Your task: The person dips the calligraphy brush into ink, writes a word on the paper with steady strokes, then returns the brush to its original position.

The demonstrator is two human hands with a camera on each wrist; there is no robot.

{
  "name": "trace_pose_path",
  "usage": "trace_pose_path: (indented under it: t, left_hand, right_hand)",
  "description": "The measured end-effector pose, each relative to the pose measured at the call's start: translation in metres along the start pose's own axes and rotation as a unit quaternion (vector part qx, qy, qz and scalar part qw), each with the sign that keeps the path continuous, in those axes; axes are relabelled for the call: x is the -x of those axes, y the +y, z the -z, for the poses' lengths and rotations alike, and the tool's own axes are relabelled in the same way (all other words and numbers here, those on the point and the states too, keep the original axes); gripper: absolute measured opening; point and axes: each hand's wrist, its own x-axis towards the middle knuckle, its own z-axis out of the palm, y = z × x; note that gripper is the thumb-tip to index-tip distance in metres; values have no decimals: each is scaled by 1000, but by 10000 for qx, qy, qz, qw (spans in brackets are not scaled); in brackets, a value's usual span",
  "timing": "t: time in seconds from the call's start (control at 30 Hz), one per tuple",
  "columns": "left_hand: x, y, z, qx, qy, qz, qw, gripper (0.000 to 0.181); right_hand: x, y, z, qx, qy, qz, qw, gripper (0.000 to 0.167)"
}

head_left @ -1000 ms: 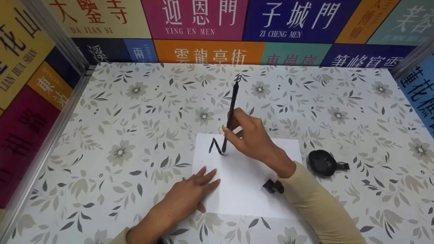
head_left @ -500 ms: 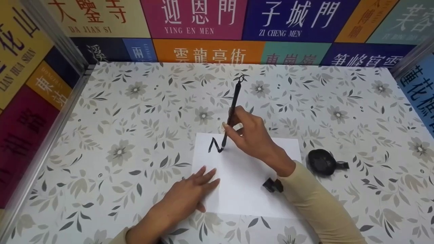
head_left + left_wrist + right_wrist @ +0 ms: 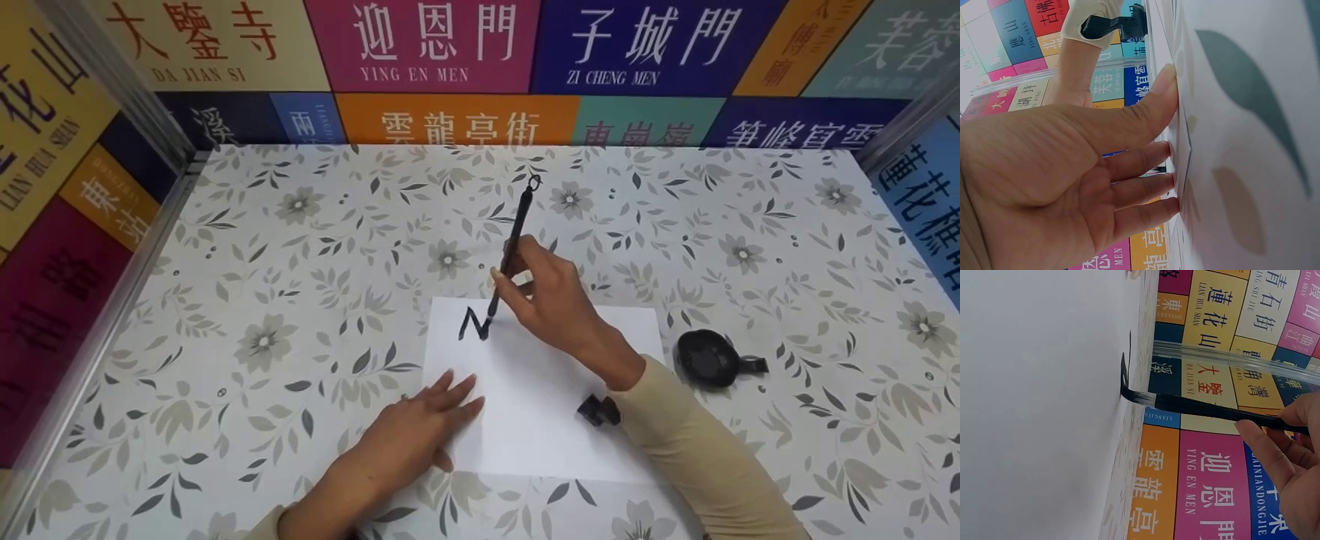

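Free passage and obstacles about a sheet of paper [image 3: 525,397] on a patterned tabletop [image 3: 187,300]. The broadest room lies left of the sheet and beyond it, bounded by upright lettered panels [image 3: 435,45]. Over the sheet, a slanting brush [image 3: 517,229], its tip against the paper, and the right hand [image 3: 555,304] holding it bar a crossing. A gap separates the brush tip from the left hand [image 3: 412,427], which occupies the near left edge. At right, a beige sleeve [image 3: 697,450] and a black dish [image 3: 706,360] leave a narrow lane between.
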Motion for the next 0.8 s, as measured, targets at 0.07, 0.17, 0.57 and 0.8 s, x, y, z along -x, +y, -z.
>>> trace_pose_path:
  t: [0.07,0.17,0.57,0.8]
  left_hand:
    - [0,0,-1,-29,44,-35,10000,75]
    - [0,-1,-1,-61,101,-86,9999,76]
    - [1,-1,1,-19,110,-126,9999,76]
    - [2,-1,-1,-30,297,-238,9993,75]
  right_hand:
    - [0,1,0,22,27,3,10000,14]
    - [0,2,0,69,69,28,9999,14]
    - [0,7,1,131,203,102,9997,14]
    - [-1,8,2,189,231,158,9994,14]
